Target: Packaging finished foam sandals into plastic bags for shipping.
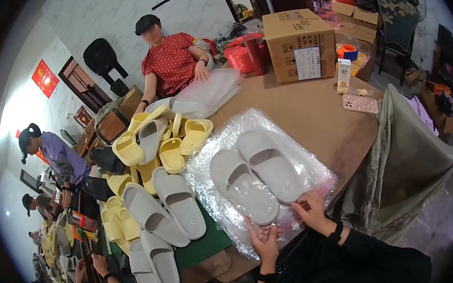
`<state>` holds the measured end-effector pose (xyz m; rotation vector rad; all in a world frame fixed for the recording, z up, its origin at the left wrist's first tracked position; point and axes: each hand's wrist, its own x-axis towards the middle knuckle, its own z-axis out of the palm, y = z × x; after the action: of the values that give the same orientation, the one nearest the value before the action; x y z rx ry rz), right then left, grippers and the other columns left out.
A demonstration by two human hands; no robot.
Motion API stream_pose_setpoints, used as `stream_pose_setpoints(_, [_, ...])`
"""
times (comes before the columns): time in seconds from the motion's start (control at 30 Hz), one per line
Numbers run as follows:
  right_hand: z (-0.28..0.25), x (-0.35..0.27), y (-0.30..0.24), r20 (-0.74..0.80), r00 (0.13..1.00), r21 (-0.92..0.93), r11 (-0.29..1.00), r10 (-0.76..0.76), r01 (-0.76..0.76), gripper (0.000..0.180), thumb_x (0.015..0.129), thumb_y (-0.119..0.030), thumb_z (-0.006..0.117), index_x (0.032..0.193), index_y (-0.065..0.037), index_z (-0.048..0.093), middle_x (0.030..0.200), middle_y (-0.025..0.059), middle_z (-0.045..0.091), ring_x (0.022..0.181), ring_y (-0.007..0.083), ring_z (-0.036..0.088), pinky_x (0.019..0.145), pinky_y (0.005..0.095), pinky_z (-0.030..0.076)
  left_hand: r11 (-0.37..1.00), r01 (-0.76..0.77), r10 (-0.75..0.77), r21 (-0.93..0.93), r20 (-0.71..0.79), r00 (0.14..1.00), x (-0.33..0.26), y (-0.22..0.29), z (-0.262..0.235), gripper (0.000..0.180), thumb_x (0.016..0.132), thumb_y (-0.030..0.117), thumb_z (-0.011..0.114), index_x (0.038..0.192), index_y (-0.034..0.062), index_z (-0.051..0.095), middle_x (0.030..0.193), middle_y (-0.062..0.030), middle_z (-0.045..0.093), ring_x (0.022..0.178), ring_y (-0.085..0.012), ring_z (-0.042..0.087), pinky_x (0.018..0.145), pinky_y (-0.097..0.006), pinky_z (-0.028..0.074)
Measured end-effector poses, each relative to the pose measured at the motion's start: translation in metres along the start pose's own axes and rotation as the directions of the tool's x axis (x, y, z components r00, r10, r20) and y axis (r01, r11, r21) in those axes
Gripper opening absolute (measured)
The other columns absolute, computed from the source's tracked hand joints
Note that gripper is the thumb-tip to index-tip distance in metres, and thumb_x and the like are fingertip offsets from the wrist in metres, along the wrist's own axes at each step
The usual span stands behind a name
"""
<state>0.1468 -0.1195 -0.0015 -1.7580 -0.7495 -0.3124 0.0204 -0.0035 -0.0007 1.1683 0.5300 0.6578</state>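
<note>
Two grey slide slippers lie side by side on a stack of clear plastic bags in front of me. Shiny film covers the left slipper, which appears to be inside a bag. Whether the right slipper is under film too is hard to tell. My left hand is by the left slipper's heel, fingers pinching the bag's near edge, the index finger pointing up along it. Close to the right slipper's heel, my right hand has its fingers bent together on the plastic edge.
Loose grey slippers and yellow slippers are piled on the left. Across the brown table, a person in red rests a hand on plastic bags. A cardboard box, a phone and draped cloth are to the right.
</note>
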Motion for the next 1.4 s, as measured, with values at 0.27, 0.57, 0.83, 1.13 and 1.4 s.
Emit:
stream_pose_setpoints(0.27, [0.001, 0.011, -0.019, 0.242, 0.97, -0.315, 0.945, -0.014, 0.092, 0.054, 0.083, -0.025, 0.061, 0.129, -0.002, 0.046, 0.13, 0.0173, 0.046, 0.097, 0.0331, 0.05, 0.086, 0.0407, 0.042, 1.0, -0.001, 0.001, -0.015, 0.027, 1.0, -0.001, 0.001, 0.002, 0.086, 0.084, -0.005, 0.058, 0.148, 0.0106, 0.003, 0.079, -0.0082, 0.059, 0.066, -0.0155, 0.061, 0.056, -0.025, 0.05])
stream_pose_setpoints(0.57, [0.002, 0.01, -0.017, 0.258, 0.965, -0.29, 0.949, -0.045, 0.122, 0.051, 0.081, -0.024, 0.062, 0.125, -0.003, 0.048, 0.128, 0.0162, 0.048, 0.097, 0.0334, 0.05, 0.087, 0.0411, 0.041, 1.0, -0.002, 0.002, -0.01, 0.035, 0.999, -0.001, 0.001, 0.002, 0.086, 0.084, -0.006, 0.059, 0.148, 0.0116, 0.004, 0.081, -0.0067, 0.057, 0.065, -0.0142, 0.061, 0.055, -0.024, 0.05])
stream_pose_setpoints(0.83, [-0.002, 0.019, -0.036, 0.17, 0.968, -0.228, 0.948, -0.185, 0.222, 0.029, 0.077, -0.017, 0.065, 0.102, -0.005, 0.06, 0.104, 0.0094, 0.059, 0.088, 0.0295, 0.053, 0.078, 0.0393, 0.044, 1.0, 0.023, -0.023, -0.013, 0.026, 0.999, 0.0, 0.004, 0.004, 0.087, 0.082, -0.007, 0.059, 0.148, 0.0114, 0.006, 0.082, -0.0074, 0.058, 0.064, -0.0146, 0.061, 0.055, -0.025, 0.05])
stream_pose_setpoints(1.13, [0.042, 0.02, -0.044, 0.047, 0.968, 0.061, 0.968, -0.245, 0.242, 0.014, 0.078, -0.01, 0.065, 0.068, -0.004, 0.058, 0.068, 0.0086, 0.054, 0.064, 0.0261, 0.05, 0.057, 0.0332, 0.041, 0.995, -0.06, 0.062, -0.083, 0.018, 0.998, 0.002, -0.002, 0.002, 0.085, 0.082, -0.011, 0.057, 0.147, 0.0088, 0.006, 0.082, -0.0059, 0.057, 0.071, -0.0111, 0.059, 0.061, -0.024, 0.051])
stream_pose_setpoints(1.4, [0.05, -0.005, -0.029, -0.015, 1.0, 0.312, 0.95, -0.015, 0.019, 0.03, 0.084, -0.006, 0.06, 0.058, -0.001, 0.045, 0.056, 0.0122, 0.04, 0.052, 0.0279, 0.043, 0.05, 0.0377, 0.032, 1.0, -0.009, 0.009, 0.0, 0.031, 0.999, -0.002, 0.006, 0.002, 0.088, 0.08, -0.011, 0.059, 0.148, 0.011, 0.007, 0.078, -0.0048, 0.056, 0.065, -0.0099, 0.056, 0.056, -0.021, 0.047])
